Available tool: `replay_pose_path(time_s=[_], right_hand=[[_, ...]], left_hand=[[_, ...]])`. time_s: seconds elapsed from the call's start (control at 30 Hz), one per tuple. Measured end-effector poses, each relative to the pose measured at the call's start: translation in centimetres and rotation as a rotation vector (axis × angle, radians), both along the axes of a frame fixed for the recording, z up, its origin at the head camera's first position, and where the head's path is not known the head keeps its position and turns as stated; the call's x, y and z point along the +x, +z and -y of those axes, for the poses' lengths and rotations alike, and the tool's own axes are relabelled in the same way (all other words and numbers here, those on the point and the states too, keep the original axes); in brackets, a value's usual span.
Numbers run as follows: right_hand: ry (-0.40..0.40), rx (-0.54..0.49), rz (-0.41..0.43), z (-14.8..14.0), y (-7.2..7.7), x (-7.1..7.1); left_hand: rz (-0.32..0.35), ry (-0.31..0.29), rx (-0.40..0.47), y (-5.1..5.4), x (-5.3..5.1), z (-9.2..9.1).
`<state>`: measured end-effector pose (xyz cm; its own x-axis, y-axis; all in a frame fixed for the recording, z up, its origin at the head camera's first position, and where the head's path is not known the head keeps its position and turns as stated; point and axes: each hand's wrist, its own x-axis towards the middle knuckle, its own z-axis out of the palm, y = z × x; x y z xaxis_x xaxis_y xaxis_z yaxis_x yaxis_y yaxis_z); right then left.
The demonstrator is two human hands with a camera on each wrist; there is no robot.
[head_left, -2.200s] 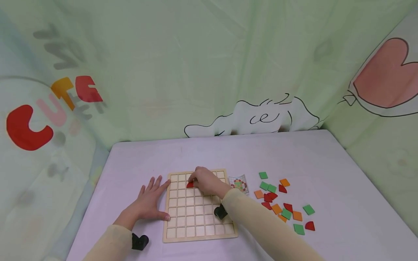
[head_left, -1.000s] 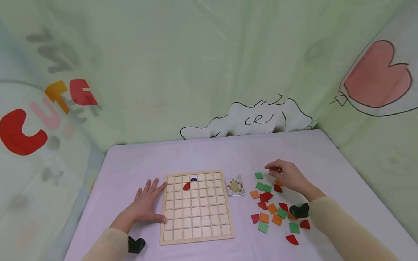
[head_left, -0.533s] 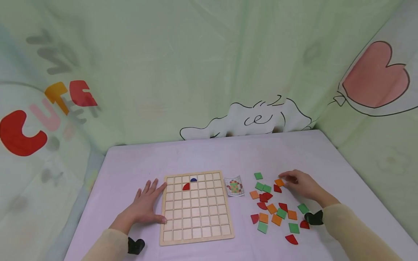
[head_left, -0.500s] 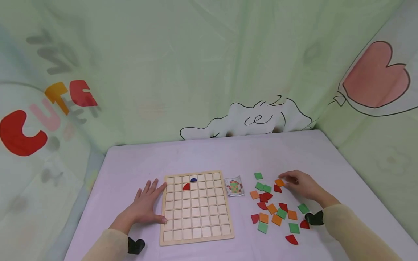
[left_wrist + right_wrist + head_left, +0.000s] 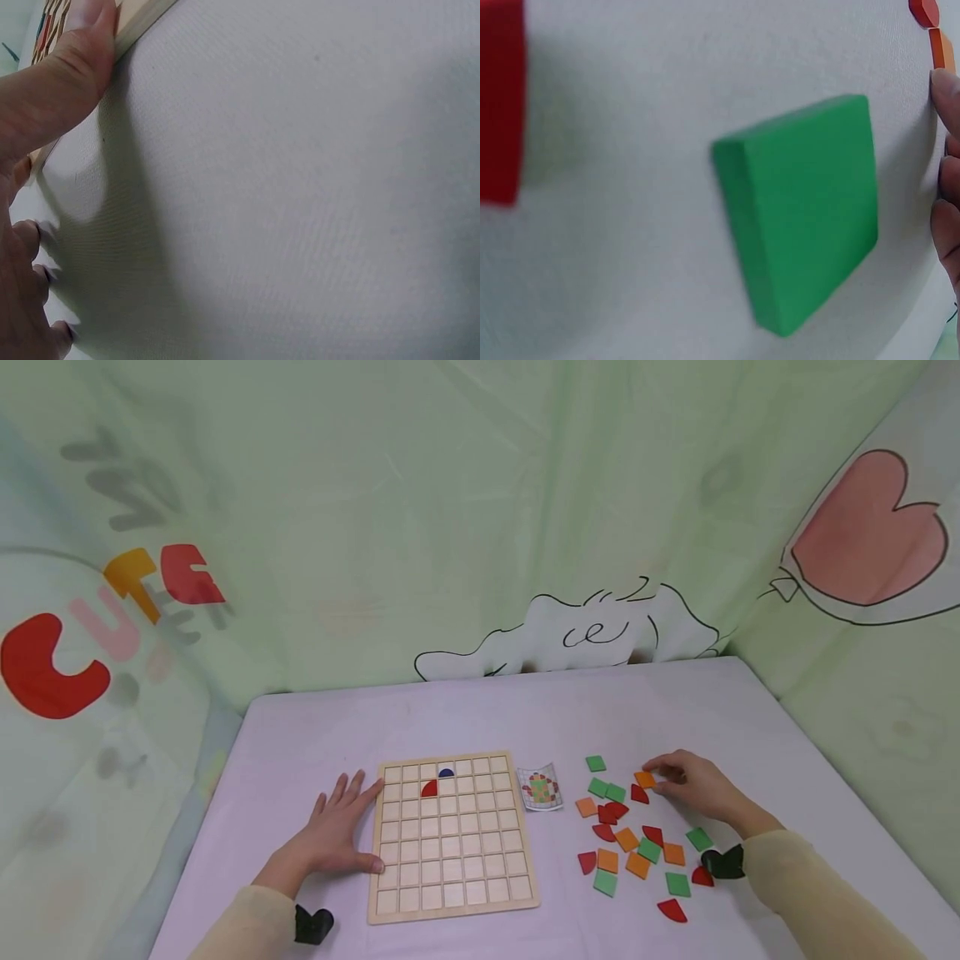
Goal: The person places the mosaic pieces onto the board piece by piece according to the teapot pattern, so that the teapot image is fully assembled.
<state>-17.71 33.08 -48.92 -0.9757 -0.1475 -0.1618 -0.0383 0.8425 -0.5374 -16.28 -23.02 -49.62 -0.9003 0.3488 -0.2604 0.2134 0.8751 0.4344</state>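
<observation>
A light wooden grid board (image 5: 528, 893) lies flat on the table. A blue half-round piece (image 5: 446, 772) and a red quarter-circle tile (image 5: 429, 788) sit in its upper cells. My left hand (image 5: 337, 835) is spread out, with its thumb and index finger touching the board's left edge; the thumb (image 5: 71, 82) shows at that edge in the left wrist view. To the right, my right hand (image 5: 693, 782) pinches an orange square tile (image 5: 644, 780) by its edge, still at table level. In the right wrist view only that tile's end shows beyond the fingertips.
Several green, orange and red tiles lie scattered right of the board, some overlapping. A green tile (image 5: 810, 214) is close under the right wrist. Between board and tiles lies a small pattern card (image 5: 540, 787). Fabric walls stand behind and beside the table (image 5: 337, 718).
My right hand has left the red tile on the board and moved right to the loose tiles, then down to the orange one. The left hand has stayed at the board's edge.
</observation>
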Motion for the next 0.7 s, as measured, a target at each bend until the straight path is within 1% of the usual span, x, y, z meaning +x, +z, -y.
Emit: replay_pose_path(time_s=[0.33, 0.5, 0.6, 0.7], right_hand=[[-0.029, -0.008, 0.003, -0.1, -0.1, 0.1], [-0.034, -0.010, -0.022, 0.0, -0.2, 0.0], [-0.026, -0.028, -0.047, 0.5, 0.1, -0.2], [-0.018, -0.059, -0.047, 1.7, 0.7, -0.5]], left_hand=[[-0.008, -0.010, -0.003, -0.1, -0.2, 0.0], [-0.006, -0.006, -0.004, -0.2, -0.2, -0.1], [-0.005, -0.001, -0.004, -0.2, -0.2, 0.0], [-0.005, 0.002, -0.004, -0.2, -0.1, -0.1]])
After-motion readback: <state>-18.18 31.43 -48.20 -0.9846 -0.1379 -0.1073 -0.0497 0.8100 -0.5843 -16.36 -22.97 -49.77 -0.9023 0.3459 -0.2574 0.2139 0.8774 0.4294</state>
